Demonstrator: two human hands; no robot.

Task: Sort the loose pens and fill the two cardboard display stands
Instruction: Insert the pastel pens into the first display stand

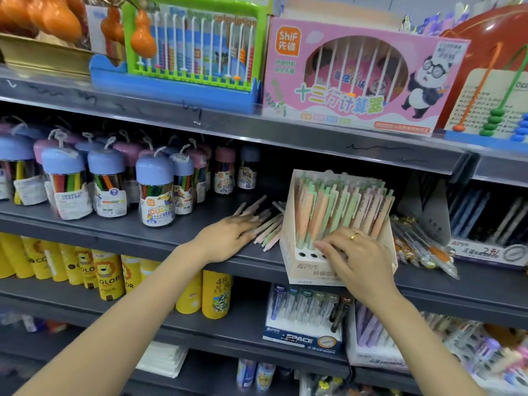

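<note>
Left hand [228, 238] lies flat, fingers straight, on loose pastel pens [270, 230] on the shelf [143, 232], likely gathering them. Beside them, the cardboard stand [310, 271] is nearly full. Right hand [353, 257], fingers bent, works its front holes; whether it holds a pen, can't tell.

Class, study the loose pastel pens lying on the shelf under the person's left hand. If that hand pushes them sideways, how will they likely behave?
The loose pens look slim and rounded, so they would probably roll or fan apart rather than slide as one. They lie unbundled under the left hand, so some may slip free. Those near the shelf edge might fall off.
</note>
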